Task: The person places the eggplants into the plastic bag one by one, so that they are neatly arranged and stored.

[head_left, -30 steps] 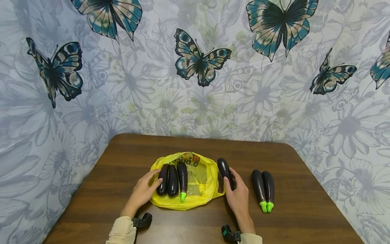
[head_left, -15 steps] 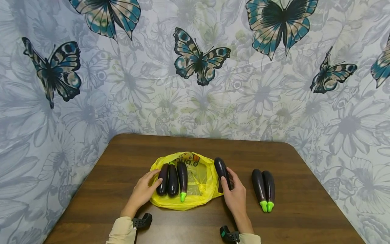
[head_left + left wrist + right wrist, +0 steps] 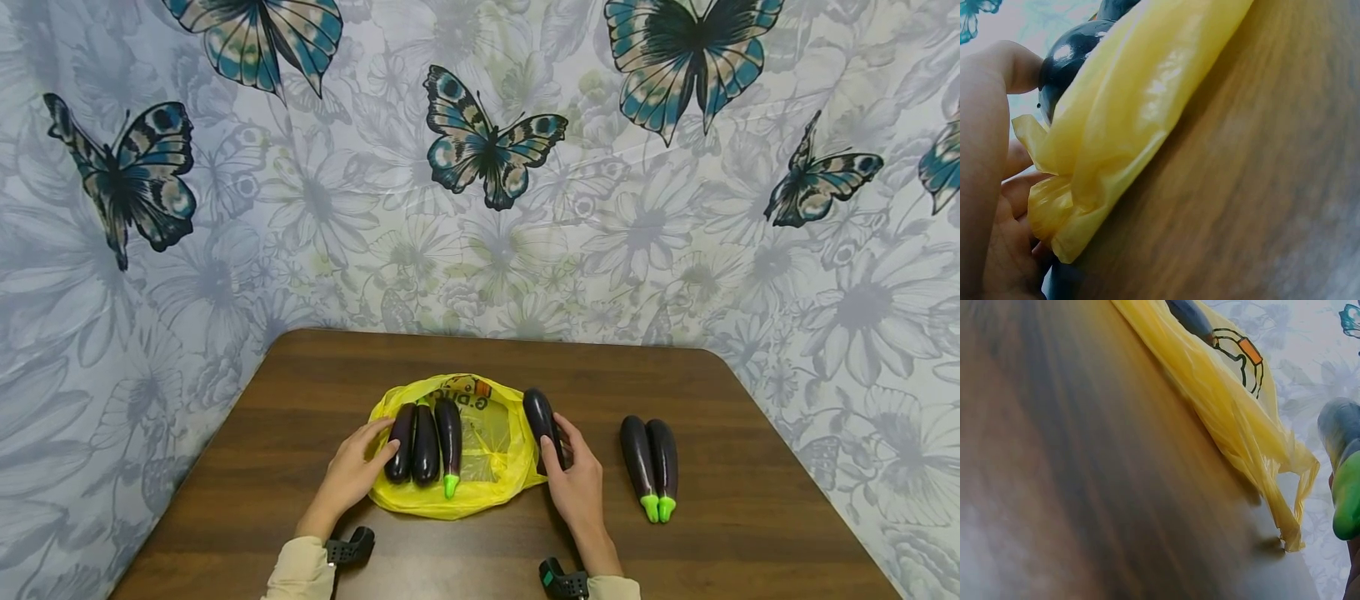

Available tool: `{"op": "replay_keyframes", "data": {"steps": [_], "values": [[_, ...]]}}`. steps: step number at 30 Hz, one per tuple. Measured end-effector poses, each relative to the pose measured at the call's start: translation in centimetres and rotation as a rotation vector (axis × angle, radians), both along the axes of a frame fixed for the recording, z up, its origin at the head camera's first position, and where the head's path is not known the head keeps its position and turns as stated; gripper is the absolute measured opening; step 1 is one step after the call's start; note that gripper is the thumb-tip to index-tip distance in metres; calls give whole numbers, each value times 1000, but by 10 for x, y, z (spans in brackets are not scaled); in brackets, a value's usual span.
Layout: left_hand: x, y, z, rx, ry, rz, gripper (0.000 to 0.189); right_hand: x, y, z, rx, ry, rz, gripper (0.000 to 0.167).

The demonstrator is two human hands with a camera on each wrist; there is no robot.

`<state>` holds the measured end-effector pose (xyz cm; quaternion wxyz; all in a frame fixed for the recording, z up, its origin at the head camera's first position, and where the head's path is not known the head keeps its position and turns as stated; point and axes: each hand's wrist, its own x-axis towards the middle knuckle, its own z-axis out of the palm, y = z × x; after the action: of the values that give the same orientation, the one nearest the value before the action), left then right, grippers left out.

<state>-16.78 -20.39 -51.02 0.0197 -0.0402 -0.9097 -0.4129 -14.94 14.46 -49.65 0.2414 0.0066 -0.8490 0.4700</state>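
Right hand point(image 3: 579, 483) gripped a glossy, dark purple, elongated eggplant point(image 3: 540, 415)

That eggplant was beside the right rim of an open yellow plastic bag point(image 3: 517, 462), which held three similar eggplants point(image 3: 426, 446). The left hand point(image 3: 352, 468) touched the leftmost; whether it gripped could not be told. Two green-stemmed eggplants point(image 3: 636, 458) lay together farther right on the brown wooden desk point(image 3: 750, 517).

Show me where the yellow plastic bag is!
In the head view, the yellow plastic bag lies centrally on the brown wood-grained table, between the left hand and right hand.
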Motion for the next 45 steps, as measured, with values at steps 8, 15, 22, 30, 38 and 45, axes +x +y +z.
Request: {"op": "replay_keyframes", "data": {"steps": [8,15,22,30,38,45], "values": [[0,1,2,0,9,0,56,-1,-3,-2,-15,-21,21,43],[0,1,-2,-4,14,8,55,1,-6,-3,-38,-16,45,42],[-1,2,-3,3,26,7,54,-1,-7,-5,-49,-10,55,42],[-1,1,-2,-13,-10,12,57,-3,-9,-7,-65,34,84,41],[-3,3,-1,6,26,0,56,-5,-15,-6,-59,68,131,41],[0,2,-1,5,27,3,54,-1,-20,-6,-56,23,136,41]]}}
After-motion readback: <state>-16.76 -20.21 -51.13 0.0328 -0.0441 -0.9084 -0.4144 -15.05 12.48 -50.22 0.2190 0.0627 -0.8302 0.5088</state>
